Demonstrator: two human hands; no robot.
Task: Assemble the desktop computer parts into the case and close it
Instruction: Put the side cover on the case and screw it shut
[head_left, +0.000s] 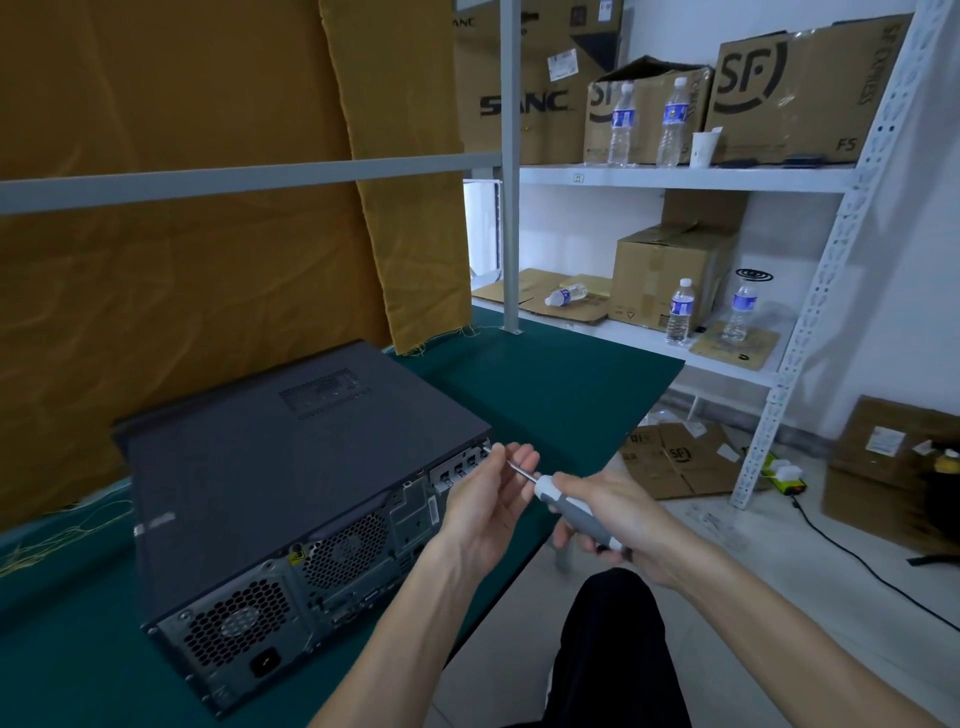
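A dark grey desktop computer case (291, 467) lies flat on the green table (561, 384), its side panel on and its rear face with fan grilles toward me. My right hand (618, 519) grips the grey-and-white handle of a screwdriver (571, 509). The metal shaft points up-left to the case's top rear corner. My left hand (488, 493) pinches the shaft near its tip, right beside the expansion slot covers (460, 470).
A white metal shelf rack (675, 176) stands to the right with cardboard boxes and water bottles. Flattened cartons and a black cable lie on the floor. An orange cloth hangs behind the table. The table's right edge is close to my hands.
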